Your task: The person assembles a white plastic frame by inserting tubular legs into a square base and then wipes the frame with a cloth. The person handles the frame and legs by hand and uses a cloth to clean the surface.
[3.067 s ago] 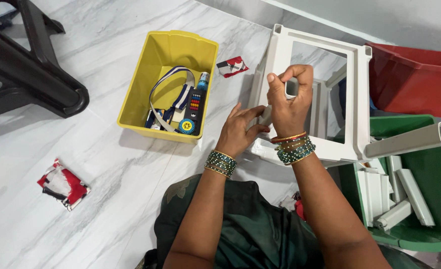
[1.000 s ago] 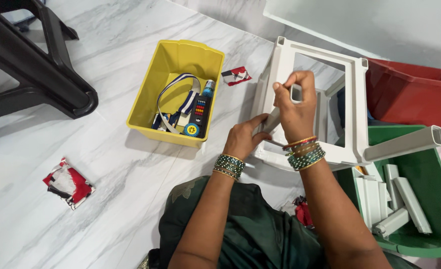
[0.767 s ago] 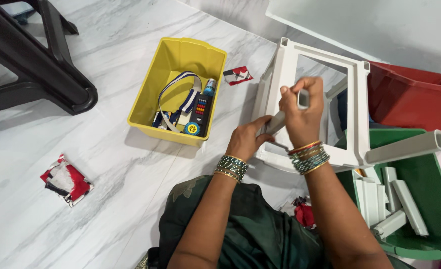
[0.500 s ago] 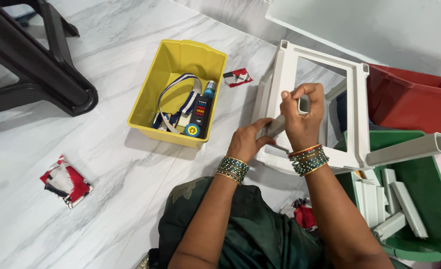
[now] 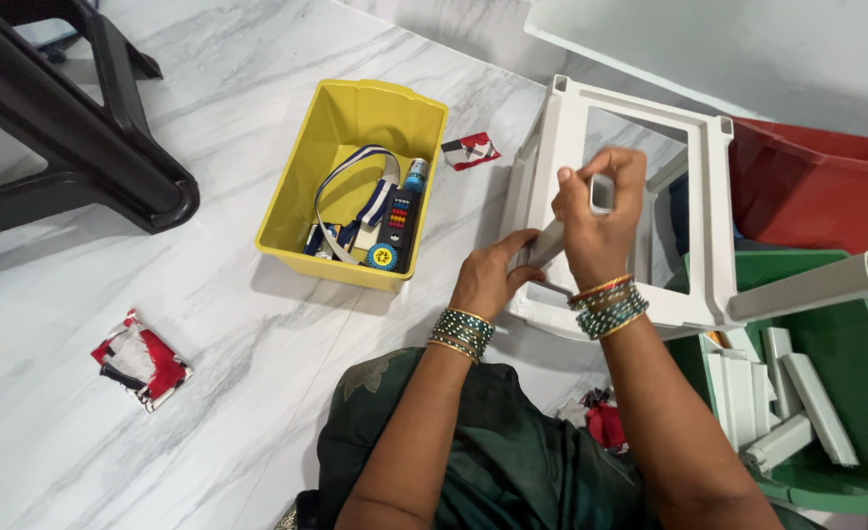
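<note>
The right hand (image 5: 599, 221) is closed around a white tube (image 5: 563, 228), gripping it near its open upper end with the fingers wrapped over it. The left hand (image 5: 494, 277) sits just below and to the left of the right, its fingers curled on the tube's lower end where it meets the white frame (image 5: 713, 206). The tube runs slanted between the two hands, in front of the frame's near left corner. Both wrists wear bangles.

Left of the left hand, near but apart, stands a yellow bin (image 5: 331, 157) holding a striped strap, a dark remote and a small bottle. A small red and white wrapper (image 5: 470, 150) lies between the bin and the frame. Right of the right hand, a second white tube (image 5: 812, 286) juts from the frame over a green bin (image 5: 861, 393) of white pieces. Beyond that is a red bin (image 5: 826, 196). Far left of both hands lie a crumpled wrapper (image 5: 139, 359) and a black stool (image 5: 71, 128).
</note>
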